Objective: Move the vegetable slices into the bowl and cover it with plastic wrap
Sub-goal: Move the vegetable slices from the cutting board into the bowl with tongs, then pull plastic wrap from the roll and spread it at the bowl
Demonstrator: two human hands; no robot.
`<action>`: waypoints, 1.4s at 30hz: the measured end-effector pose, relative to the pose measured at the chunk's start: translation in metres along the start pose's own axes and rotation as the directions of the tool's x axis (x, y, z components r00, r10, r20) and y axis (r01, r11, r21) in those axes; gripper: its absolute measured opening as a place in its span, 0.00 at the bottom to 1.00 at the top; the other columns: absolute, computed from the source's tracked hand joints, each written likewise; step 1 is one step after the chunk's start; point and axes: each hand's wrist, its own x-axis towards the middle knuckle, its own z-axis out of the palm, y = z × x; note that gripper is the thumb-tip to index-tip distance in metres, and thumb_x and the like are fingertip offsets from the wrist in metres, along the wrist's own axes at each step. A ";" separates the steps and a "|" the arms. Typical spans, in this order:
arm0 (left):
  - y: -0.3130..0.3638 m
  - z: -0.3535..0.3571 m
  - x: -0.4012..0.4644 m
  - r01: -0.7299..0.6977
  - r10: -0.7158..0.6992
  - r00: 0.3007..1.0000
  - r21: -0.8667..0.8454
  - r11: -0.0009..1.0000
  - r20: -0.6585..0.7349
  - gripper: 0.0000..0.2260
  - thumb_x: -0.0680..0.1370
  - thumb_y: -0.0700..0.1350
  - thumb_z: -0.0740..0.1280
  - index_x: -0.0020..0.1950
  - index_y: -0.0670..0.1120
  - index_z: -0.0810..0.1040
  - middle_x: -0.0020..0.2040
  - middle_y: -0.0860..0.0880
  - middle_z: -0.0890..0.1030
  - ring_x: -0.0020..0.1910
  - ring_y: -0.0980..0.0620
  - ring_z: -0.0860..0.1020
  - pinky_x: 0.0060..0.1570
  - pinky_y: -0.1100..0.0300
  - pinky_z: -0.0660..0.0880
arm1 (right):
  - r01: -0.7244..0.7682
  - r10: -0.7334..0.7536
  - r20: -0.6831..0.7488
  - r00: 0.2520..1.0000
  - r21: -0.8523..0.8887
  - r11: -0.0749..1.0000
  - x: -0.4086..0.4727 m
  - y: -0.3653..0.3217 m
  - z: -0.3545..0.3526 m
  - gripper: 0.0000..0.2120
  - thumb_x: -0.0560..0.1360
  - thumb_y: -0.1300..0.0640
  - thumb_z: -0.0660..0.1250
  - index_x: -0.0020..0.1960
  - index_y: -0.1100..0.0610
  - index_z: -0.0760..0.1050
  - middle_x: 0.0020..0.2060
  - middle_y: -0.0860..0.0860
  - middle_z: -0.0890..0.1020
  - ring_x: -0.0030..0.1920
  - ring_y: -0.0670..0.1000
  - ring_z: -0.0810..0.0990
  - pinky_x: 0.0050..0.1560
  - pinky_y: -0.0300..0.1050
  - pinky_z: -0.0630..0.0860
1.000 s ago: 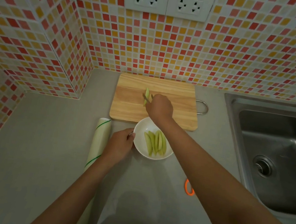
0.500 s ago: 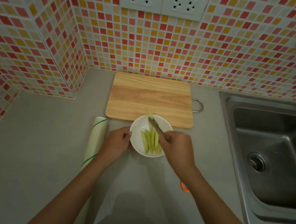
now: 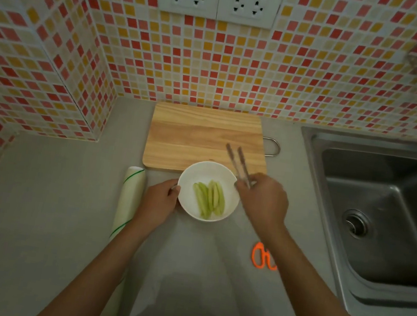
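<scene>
A white bowl (image 3: 193, 180) stands on the grey counter just in front of the wooden cutting board (image 3: 205, 133). Several pale green vegetable slices (image 3: 209, 198) lie inside it. My left hand (image 3: 159, 199) grips the bowl's left rim. My right hand (image 3: 263, 202) is at the bowl's right side, shut on metal tongs (image 3: 237, 163) whose tips point up over the board and hold nothing. The board's surface is bare. A roll of plastic wrap (image 3: 128, 200) lies lengthwise left of my left hand.
Orange-handled scissors (image 3: 263, 256) lie on the counter to the right, partly under my right forearm. A steel sink (image 3: 382, 219) fills the right side. Tiled walls close the back and left. A thin clear sheet lies on the counter near me.
My right hand carried the last slices from the board into the bowl with the tongs, then drew back to the right with the tongs lifted and holding nothing. The left hand stayed on the bowl.
</scene>
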 end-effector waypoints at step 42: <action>0.013 -0.005 -0.012 -0.033 0.033 0.999 0.058 0.998 -0.001 0.13 0.80 0.38 0.57 0.56 0.40 0.80 0.41 0.39 0.82 0.41 0.40 0.80 0.49 0.48 0.77 | -0.043 -0.118 0.318 0.941 0.458 0.888 0.004 0.046 0.043 0.28 0.81 0.55 0.56 0.24 0.61 0.71 0.14 0.49 0.73 0.22 0.50 0.75 0.32 0.34 0.72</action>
